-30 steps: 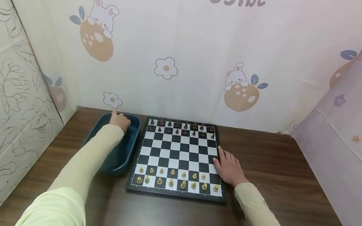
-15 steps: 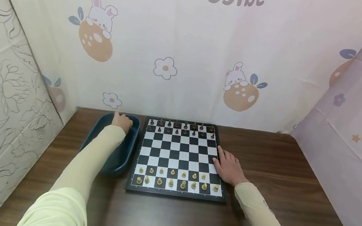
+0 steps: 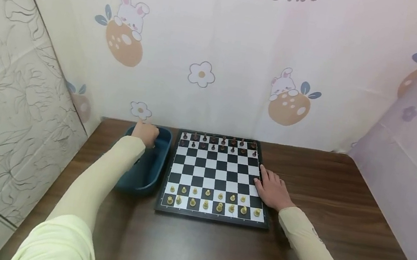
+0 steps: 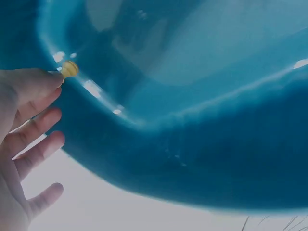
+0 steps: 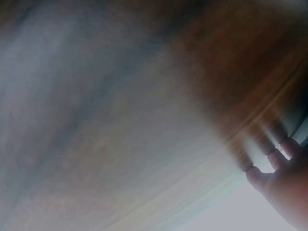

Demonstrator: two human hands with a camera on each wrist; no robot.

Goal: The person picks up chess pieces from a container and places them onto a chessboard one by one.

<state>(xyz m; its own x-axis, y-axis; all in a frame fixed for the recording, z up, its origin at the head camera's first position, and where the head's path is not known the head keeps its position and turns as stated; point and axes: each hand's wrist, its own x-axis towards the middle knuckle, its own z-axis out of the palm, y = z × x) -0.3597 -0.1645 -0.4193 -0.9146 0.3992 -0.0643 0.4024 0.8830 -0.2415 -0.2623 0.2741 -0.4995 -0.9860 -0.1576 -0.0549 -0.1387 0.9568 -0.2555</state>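
Observation:
My left hand (image 3: 146,134) is over the far end of a blue plastic tub (image 3: 136,191), left of the chessboard. In the left wrist view its thumb and forefinger pinch a small gold chess pawn (image 4: 70,68), while the other fingers are spread and hold nothing. Flat on the table lies the black-and-white chessboard (image 3: 209,174). My right hand (image 3: 273,191) rests at its right edge, thumb overlapping the border and fingers along the side. In the right wrist view the fingertips (image 5: 253,173) touch the brown table surface.
Gold chess pieces (image 3: 206,204) stand in two rows on the near side of the board, and dark brown ones (image 3: 213,147) in two rows on the far side. The wooden table (image 3: 175,246) ends at a curtain (image 3: 233,102) printed with rabbits and flowers.
The head view has tilted and turned a little, so the board and tub appear higher and further right. My left hand has shifted slightly over the tub. The right hand keeps its place.

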